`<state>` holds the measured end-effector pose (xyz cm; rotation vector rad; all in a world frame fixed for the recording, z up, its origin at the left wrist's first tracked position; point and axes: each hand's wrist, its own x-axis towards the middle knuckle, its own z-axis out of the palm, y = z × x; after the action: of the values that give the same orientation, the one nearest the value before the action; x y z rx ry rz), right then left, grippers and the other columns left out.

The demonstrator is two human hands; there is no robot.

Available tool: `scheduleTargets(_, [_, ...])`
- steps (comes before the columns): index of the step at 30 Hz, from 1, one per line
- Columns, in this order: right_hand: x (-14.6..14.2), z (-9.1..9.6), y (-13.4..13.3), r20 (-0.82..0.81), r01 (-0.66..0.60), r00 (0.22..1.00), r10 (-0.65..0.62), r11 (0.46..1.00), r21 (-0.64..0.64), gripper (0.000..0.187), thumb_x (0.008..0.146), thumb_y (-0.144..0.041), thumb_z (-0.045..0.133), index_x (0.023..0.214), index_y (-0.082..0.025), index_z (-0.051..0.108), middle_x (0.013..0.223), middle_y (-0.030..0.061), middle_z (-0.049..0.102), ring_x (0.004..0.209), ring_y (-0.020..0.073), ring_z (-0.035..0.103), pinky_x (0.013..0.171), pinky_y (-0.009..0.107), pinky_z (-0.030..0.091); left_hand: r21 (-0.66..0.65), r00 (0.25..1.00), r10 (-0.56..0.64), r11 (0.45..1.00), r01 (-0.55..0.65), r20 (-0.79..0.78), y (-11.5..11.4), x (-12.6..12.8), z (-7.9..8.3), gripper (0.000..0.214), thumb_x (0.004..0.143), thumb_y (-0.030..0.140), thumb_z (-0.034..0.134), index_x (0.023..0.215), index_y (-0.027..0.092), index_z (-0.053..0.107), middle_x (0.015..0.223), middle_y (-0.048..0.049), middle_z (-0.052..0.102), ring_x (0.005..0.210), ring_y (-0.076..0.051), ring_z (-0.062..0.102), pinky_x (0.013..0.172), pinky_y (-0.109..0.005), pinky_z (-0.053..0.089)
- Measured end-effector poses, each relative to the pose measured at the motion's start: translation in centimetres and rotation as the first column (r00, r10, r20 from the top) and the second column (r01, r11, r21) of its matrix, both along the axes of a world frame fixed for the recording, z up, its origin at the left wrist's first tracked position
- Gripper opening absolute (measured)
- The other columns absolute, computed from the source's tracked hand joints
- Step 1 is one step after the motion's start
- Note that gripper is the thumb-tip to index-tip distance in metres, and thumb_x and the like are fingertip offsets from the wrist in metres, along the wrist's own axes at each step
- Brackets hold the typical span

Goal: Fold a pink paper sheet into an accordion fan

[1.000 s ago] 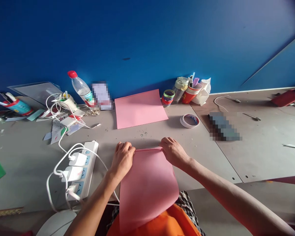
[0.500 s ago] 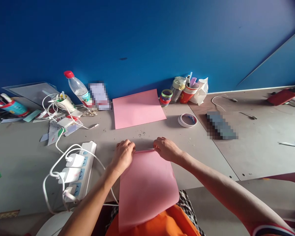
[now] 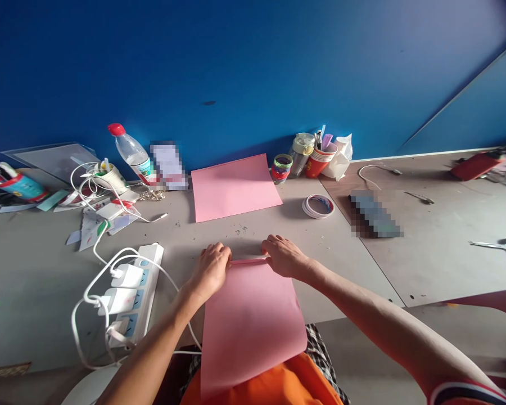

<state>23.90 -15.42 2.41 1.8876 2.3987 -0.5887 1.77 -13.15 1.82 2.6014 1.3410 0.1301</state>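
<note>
A sheet of pink paper [image 3: 253, 320] lies over the front edge of the table, its near end hanging down over my lap. At its far edge a narrow strip is folded or rolled up. My left hand [image 3: 214, 264] is closed on the left end of that strip, fingers curled. On the right end, my right hand [image 3: 284, 256] pinches the same edge. The fingertips of both hands are partly hidden. Behind my hands a second pink sheet [image 3: 236, 188] rests flat, its back edge by the blue wall.
A white power strip [image 3: 149, 298] with plugs and looping cables stands left of my left arm. Rolls of tape [image 3: 318, 207] lie beyond my right hand. Further off are a bottle [image 3: 130, 149], a red paper cup [image 3: 320, 160] with pens, a blurred dark phone-like object [image 3: 375, 214] and scissors [image 3: 500, 246].
Both hands keep their hold on the paper's far edge, with only slight finger movement. The whole view has shifted a little, so things on the table appear slightly further left.
</note>
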Motion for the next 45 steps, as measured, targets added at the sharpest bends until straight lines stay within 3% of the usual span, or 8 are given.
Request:
scheduleTargets(6, [0.5, 0.2, 0.4, -0.025, -0.026, 0.999, 0.027, 0.999, 0.039, 0.01, 0.084, -0.016, 0.054, 0.086, -0.019, 0.063, 0.089, 0.0058, 0.064, 0.088, 0.0188, 0.054, 0.071, 0.027, 0.034, 0.048, 0.998, -0.006, 0.999, 0.003, 0.068, 0.6, -0.2, 0.4, 0.017, 0.08, 0.005, 0.046, 0.076, 0.02, 0.053, 0.077, -0.0015, 0.058, 0.076, -0.018, 0.055, 0.076, -0.033, 0.042])
scheduleTargets(9, [0.7, 2.3, 0.4, -0.01, -0.013, 1.0, 0.017, 0.949, 0.315, 0.019, 0.089, -0.018, 0.046, 0.08, -0.017, 0.062, 0.081, 0.006, 0.061, 0.079, 0.0178, 0.05, 0.07, 0.031, 0.03, 0.237, 0.984, -0.011, 0.971, -0.032, 0.179, 1.0, -0.2, 1.8, 0.017, 0.082, 0.007, 0.045, 0.076, 0.02, 0.053, 0.077, -0.002, 0.058, 0.077, -0.018, 0.054, 0.079, -0.034, 0.042])
scheduleTargets(15, [0.9, 9.7, -1.5, -0.016, -0.006, 0.999, 0.038, 0.526, 0.851, 0.017, 0.088, -0.015, 0.044, 0.084, -0.023, 0.058, 0.083, 0.0028, 0.058, 0.086, 0.0195, 0.047, 0.084, 0.04, 0.028, 0.774, 0.901, -0.197, 0.6, -0.201, 0.387, 0.2, -0.3, 8.2, 0.019, 0.077, 0.007, 0.056, 0.087, 0.023, 0.051, 0.088, -0.0009, 0.06, 0.086, -0.017, 0.057, 0.102, -0.048, 0.035])
scheduleTargets(19, [1.1, 10.4, -3.8, -0.007, -0.022, 0.993, 0.117, 0.245, 0.969, 0.018, 0.081, -0.012, 0.053, 0.086, -0.029, 0.057, 0.082, 0.0006, 0.057, 0.091, 0.0201, 0.045, 0.084, 0.04, 0.026, 0.872, 0.881, -0.302, 0.442, -0.21, 0.365, -1.8, -0.9, 9.0, 0.03, 0.07, 0.005, 0.063, 0.09, 0.025, 0.052, 0.09, 0.0, 0.059, 0.088, -0.017, 0.057, 0.106, -0.051, 0.03])
scheduleTargets(21, [1.1, 8.5, -4.8, 0.024, -0.068, 0.989, 0.146, 0.31, 0.948, 0.02, 0.08, -0.01, 0.054, 0.085, -0.029, 0.058, 0.082, -0.0002, 0.06, 0.089, 0.0192, 0.046, 0.084, 0.04, 0.026, 0.848, 0.894, -0.288, 0.506, -0.161, 0.342, -2.9, -1.3, 7.3, 0.03, 0.071, 0.004, 0.062, 0.09, 0.024, 0.052, 0.089, -0.0007, 0.059, 0.087, -0.016, 0.057, 0.105, -0.051, 0.032])
scheduleTargets(24, [1.0, 4.2, -6.6, 0.048, -0.153, 0.979, 0.2, 0.552, 0.82, 0.02, 0.083, -0.008, 0.05, 0.085, -0.026, 0.058, 0.08, -0.001, 0.062, 0.087, 0.0171, 0.048, 0.085, 0.038, 0.026, 0.708, 0.923, -0.243, 0.705, -0.043, 0.298, -5.0, -2.0, 3.5, 0.028, 0.075, 0.0, 0.055, 0.093, 0.022, 0.052, 0.088, -0.0026, 0.061, 0.089, -0.017, 0.057, 0.103, -0.051, 0.037])
scheduleTargets(30, [1.1, -1.1, -10.5, -0.057, -0.144, 0.971, 0.233, 0.756, 0.638, 0.02, 0.087, -0.009, 0.043, 0.084, -0.022, 0.058, 0.08, 0.0017, 0.062, 0.087, 0.0171, 0.049, 0.087, 0.037, 0.027, 0.5, 0.936, -0.226, 0.863, 0.064, 0.27, -9.6, -2.6, -0.5, 0.023, 0.081, 0.001, 0.049, 0.093, 0.02, 0.055, 0.091, -0.0035, 0.063, 0.093, -0.017, 0.057, 0.103, -0.047, 0.04])
scheduleTargets(45, [0.1, -2.0, -10.9, -0.061, -0.285, 0.926, 0.374, 0.794, 0.537, 0.021, 0.089, -0.012, 0.042, 0.095, -0.018, 0.061, 0.083, 0.0066, 0.057, 0.078, 0.0184, 0.045, 0.075, 0.036, 0.033, 0.293, 0.98, -0.168, 0.947, 0.13, 0.108, -10.6, -2.0, -1.8, 0.031, 0.077, -0.005, 0.036, 0.086, 0.02, 0.053, 0.086, -0.0032, 0.058, 0.083, -0.017, 0.057, 0.1, -0.044, 0.045])
